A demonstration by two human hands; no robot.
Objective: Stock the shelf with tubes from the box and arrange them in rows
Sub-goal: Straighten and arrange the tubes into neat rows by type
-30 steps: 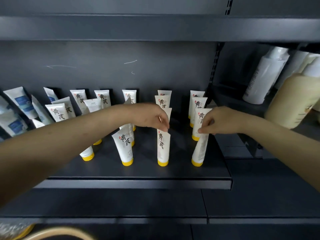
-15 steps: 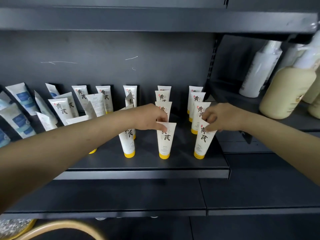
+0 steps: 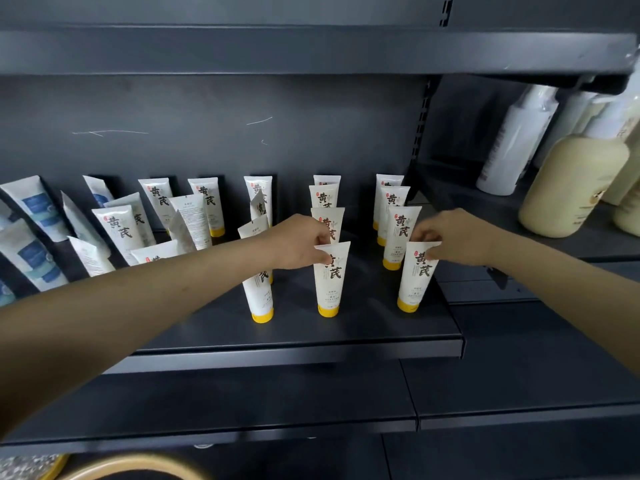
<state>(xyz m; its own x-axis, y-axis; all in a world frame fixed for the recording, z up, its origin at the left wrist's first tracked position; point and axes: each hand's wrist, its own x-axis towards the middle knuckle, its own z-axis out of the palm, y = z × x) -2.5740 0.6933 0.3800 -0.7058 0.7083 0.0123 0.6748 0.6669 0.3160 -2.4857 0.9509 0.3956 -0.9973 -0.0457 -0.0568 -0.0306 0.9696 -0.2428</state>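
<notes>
At frame centre the left hand [image 3: 299, 242] pinches the top of a white plastic tube with yellow cap [image 3: 330, 282]; the right hand [image 3: 450, 237] pinches the like tube [image 3: 417, 278] right of it; both stand on the dark metal shelf [image 3: 363, 329]; released crooked, they may topple into the standing tubes behind [image 3: 401, 226].

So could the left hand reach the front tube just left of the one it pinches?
Probably yes: the front-left tube stands right beside the left hand, nothing between, once it releases the middle tube.
</notes>
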